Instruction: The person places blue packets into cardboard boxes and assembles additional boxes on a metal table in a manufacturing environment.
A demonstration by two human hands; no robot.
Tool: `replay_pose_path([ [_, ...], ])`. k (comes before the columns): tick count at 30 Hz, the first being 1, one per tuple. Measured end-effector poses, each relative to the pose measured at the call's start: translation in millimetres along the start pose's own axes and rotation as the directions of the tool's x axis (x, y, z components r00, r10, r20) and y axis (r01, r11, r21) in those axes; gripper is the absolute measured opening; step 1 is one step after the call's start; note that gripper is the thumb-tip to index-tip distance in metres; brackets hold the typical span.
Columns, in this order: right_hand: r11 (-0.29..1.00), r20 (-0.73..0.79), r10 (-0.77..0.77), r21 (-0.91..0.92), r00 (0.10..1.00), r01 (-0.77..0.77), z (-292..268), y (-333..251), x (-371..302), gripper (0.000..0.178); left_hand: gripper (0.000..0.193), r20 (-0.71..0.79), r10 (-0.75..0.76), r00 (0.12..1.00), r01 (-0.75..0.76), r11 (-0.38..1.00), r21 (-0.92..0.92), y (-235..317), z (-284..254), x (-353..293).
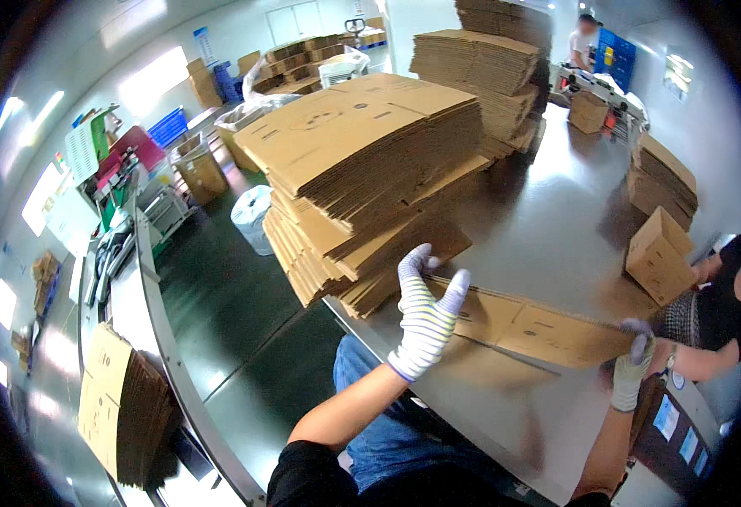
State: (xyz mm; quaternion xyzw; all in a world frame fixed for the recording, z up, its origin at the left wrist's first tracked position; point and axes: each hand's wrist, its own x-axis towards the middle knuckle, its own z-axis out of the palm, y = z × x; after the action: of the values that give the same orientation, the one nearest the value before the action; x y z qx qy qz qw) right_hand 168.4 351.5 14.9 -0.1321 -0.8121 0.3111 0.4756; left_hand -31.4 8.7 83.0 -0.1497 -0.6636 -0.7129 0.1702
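Observation:
A flattened brown cardboard carton (548, 332) stands on its long edge on the steel table, its lower side mirrored in the metal. My left hand (424, 321), in a white glove with yellow-green stripes, is at the carton's left end, thumb and fingers spread apart. At the other end my right hand (632, 367), gloved alike and slightly blurred, has its fingers closed over the carton's edge. Just beyond my left hand rises a tall stack of flattened cartons (345, 127), its layers fanned unevenly.
The steel table (548, 228) stretches away ahead. A co-worker's arm (700, 359) reaches in at the right, beside an open carton (659, 256). More flattened cartons (474, 63) are piled behind. At left, a bundle of cartons (121, 406) leans by a conveyor (163, 338).

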Motion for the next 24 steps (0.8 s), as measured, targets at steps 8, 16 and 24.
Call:
replay_pose_path([
  [8, 0.798, 0.164, 0.269, 0.513, 0.949, -0.315, 41.4, -63.4, 11.9, 0.05, 0.019, -0.013, 0.328, 0.945, -0.304, 0.89, 0.34, 25.3, -21.9, 11.9],
  [16, 0.945, 0.286, 0.013, 0.309, 0.958, -0.105, 50.8, -76.6, 32.9, 0.047, 0.021, 0.714, 0.262, 0.65, -0.483, 0.867, 0.121, 48.1, -26.1, -1.7],
  [24, 0.856, 0.822, -0.189, -0.13, 0.537, 0.501, 42.5, -198.6, 69.1, 0.028, 0.026, 0.982, -0.018, 0.189, -0.957, 0.222, 0.188, -37.6, 32.9, -38.1],
])
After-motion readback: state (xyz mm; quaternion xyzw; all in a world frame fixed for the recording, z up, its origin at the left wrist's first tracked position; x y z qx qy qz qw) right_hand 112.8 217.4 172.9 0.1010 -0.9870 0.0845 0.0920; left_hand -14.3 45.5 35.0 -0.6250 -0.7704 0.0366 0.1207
